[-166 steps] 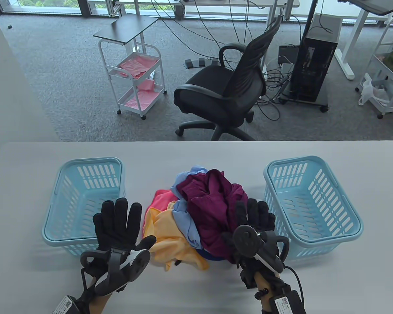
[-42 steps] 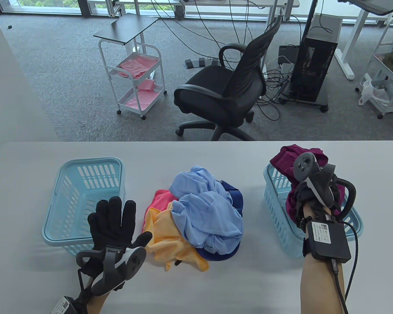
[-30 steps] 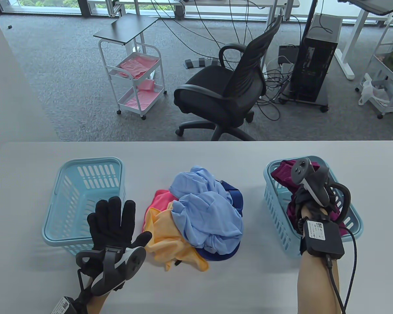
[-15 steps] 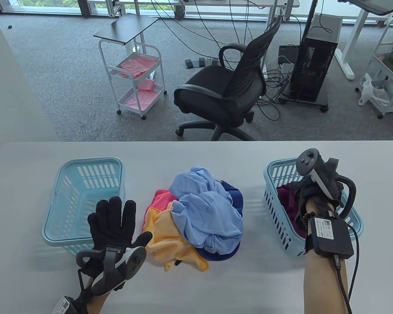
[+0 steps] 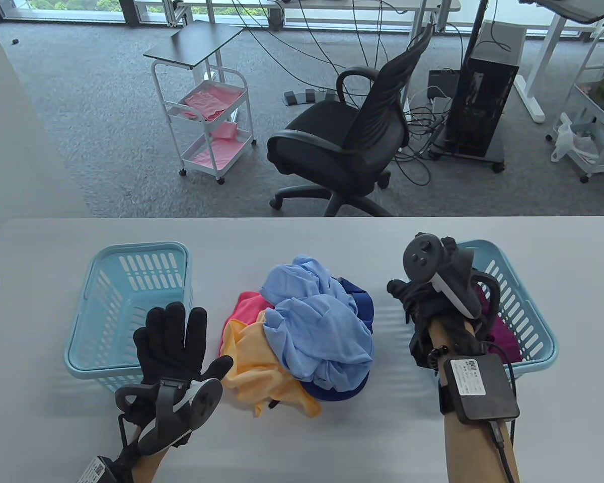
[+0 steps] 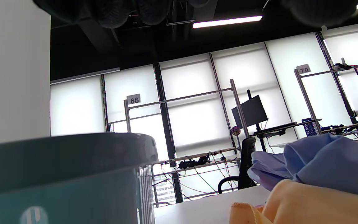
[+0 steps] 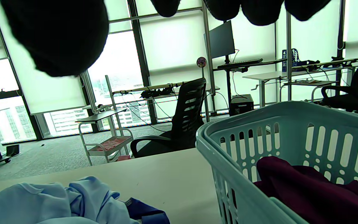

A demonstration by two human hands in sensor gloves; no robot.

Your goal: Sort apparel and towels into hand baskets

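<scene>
Though hidden from above, maroon garment [image 7: 306, 183] fills right basket [image 7: 278, 124].

Your right hand [image 5: 428, 302] has let go of the maroon garment [image 5: 503, 336], which now lies in the right basket [image 5: 536, 322] instead of on the pile. That hand now hangs empty over the basket's near-left rim, moving back toward the light blue shirt [image 5: 317, 322].

Maroon garment [image 5: 503, 334] lies in right basket [image 5: 531, 322]; right hand [image 5: 423, 302] empty above its near-left rim.
</scene>
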